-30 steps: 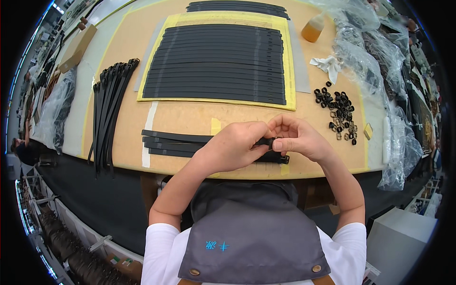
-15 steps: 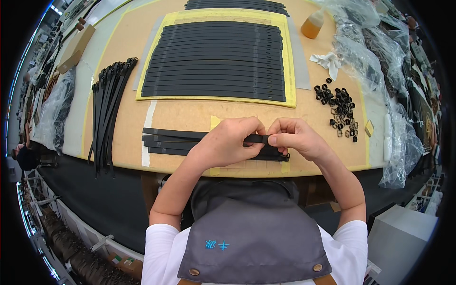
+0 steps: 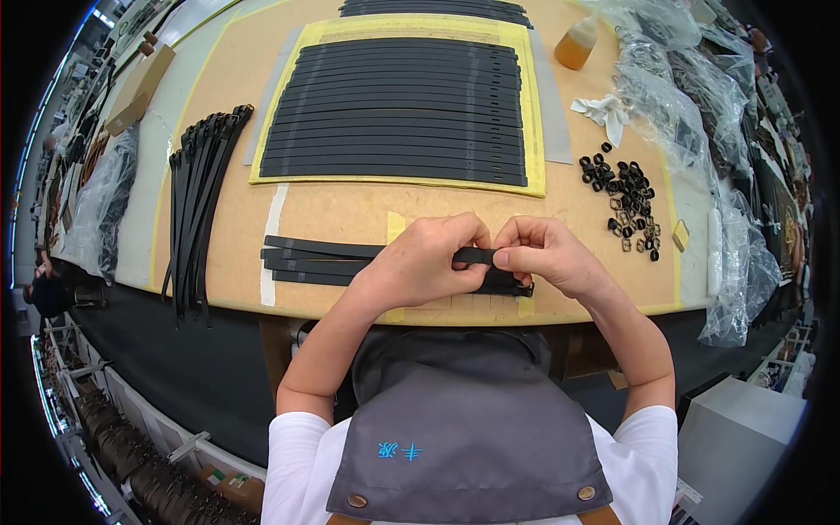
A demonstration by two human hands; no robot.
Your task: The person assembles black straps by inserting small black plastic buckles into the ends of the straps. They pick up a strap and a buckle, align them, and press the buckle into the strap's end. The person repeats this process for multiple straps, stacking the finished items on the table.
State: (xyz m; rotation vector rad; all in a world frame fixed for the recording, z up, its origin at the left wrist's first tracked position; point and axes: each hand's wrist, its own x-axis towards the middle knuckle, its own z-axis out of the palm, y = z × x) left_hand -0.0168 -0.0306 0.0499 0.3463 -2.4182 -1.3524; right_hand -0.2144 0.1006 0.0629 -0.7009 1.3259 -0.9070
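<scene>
Pinched between both hands at the table's near edge is one end of a black strap (image 3: 473, 255). My left hand (image 3: 429, 255) grips it with thumb and fingers, and its length runs out leftward past my wrist. Close beside, my right hand (image 3: 547, 254) pinches the tip of that end; its fingertips hide whatever small part may be there. Under and in front of the hands lie more black straps (image 3: 306, 277), side by side. A black buckle (image 3: 528, 290) shows at the right end of one, just below my right fingers.
A yellow-edged board (image 3: 398, 185) beyond my hands holds many black straps in rows. Buckled straps (image 3: 206, 192) lie bunched at left. Small black loops (image 3: 626, 194) are heaped at right, near a yellow block (image 3: 681, 234), a white cloth (image 3: 604, 114) and a bottle of amber liquid (image 3: 575, 45).
Both hands stay almost in place on the strap end. The left fingers shift very slightly, and the strap's left part moves a little.
</scene>
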